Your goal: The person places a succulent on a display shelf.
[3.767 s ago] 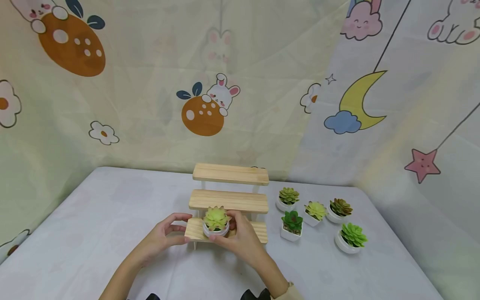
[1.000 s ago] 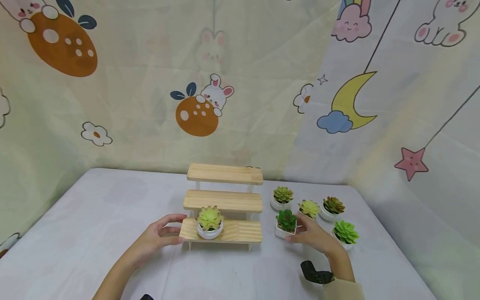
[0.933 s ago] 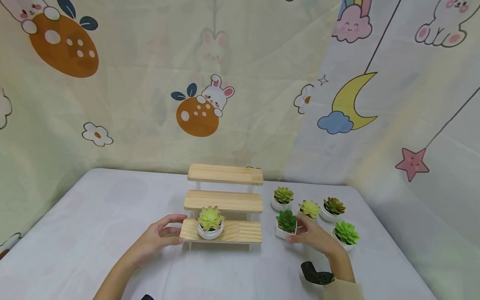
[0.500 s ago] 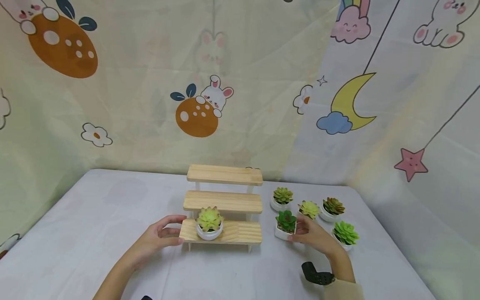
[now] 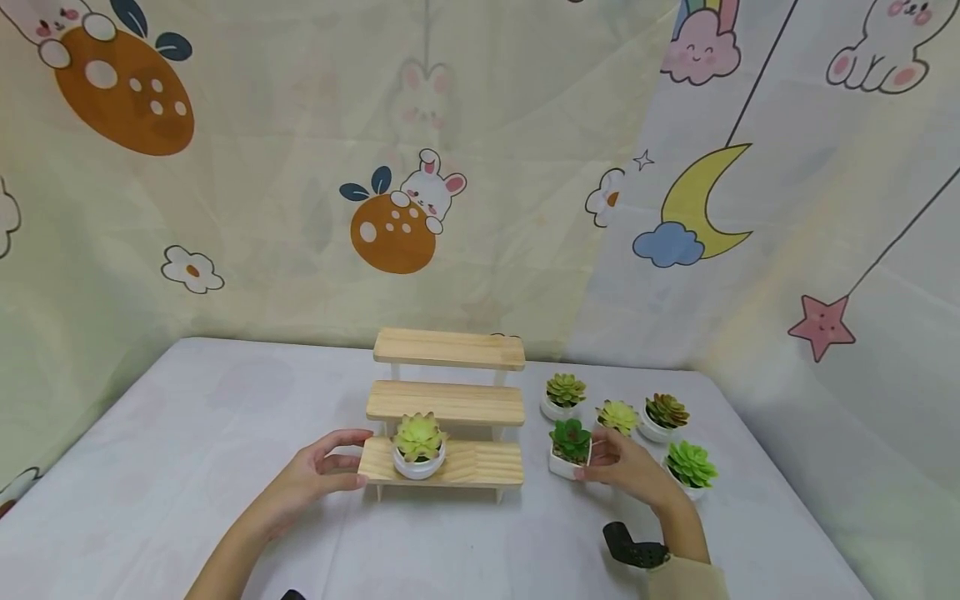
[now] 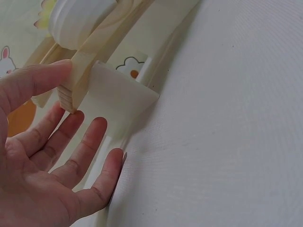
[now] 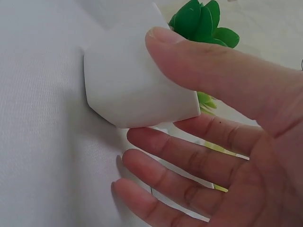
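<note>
My left hand [image 5: 318, 467] grips the left end of the bottom board of a three-tier wooden display stand [image 5: 483, 463]; the thumb [image 6: 45, 80] presses its edge and the lower fingers are spread below. On that board, left of its middle, sits a light-green potted succulent [image 5: 418, 446] in a round white pot. To the right, my right hand [image 5: 626, 471] pinches the square white pot of a dark-green potted succulent [image 5: 571, 446] between thumb and fingers. The pot [image 7: 132, 75] appears close to the cloth in the right wrist view.
Several other potted succulents stand around the right hand: one behind [image 5: 564, 396], a yellow-green one [image 5: 618, 417] partly hidden by the hand, a reddish-brown one [image 5: 666, 414] and a bright-green one [image 5: 692, 467]. A white cloth [image 5: 262, 400] covers the table; printed curtains [image 5: 300, 167] hang behind.
Since the oldest frame, my right hand has let go of the light-green succulent on the bottom board and moved right to the dark-green one. Over the last second both hands stay almost still.
</note>
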The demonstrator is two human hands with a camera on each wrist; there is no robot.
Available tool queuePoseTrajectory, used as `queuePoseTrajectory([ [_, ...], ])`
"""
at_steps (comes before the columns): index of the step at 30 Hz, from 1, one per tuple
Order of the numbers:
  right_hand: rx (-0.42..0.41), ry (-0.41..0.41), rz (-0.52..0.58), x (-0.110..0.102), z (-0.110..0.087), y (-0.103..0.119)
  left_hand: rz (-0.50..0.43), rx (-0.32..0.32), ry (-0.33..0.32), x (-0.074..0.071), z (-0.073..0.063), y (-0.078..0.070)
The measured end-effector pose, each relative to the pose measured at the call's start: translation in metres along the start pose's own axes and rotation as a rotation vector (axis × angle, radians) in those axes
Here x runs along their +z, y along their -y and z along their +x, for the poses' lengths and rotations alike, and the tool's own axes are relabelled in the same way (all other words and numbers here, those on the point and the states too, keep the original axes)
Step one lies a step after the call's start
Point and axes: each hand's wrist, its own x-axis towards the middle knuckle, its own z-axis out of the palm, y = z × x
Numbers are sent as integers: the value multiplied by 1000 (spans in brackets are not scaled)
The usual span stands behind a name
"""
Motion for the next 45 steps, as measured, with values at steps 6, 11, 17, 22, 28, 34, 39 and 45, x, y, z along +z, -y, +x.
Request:
queuePoseTrajectory([
  [6, -12, -8, 12, -1, -1, 0, -4, -4, 3, 0, -1, 0],
  [11, -15, -5, 19, -7, -3, 5, -7, -10, 0, 0, 0, -1],
  [17, -20, -18, -1, -12, -9, 20, -1, -9, 4, 0, 0, -2],
  [22, -26, -49, -20, -14, -14, 31, -2, -8, 4, 0, 0, -2],
  [28, -55, -49, 11, -14, -19, 42, -14, -9, 3, 1, 1, -1],
  [34, -139, -34, 26, -9, -23, 55, -17, -11, -2, 1, 1, 0],
  [39, -166, -16, 44, -3, -24, 61, -24, -7, 4, 1, 1, 0],
  [45, -212, 9, 32, 6, -23, 67, -24, 3, 16, 1, 1, 0],
])
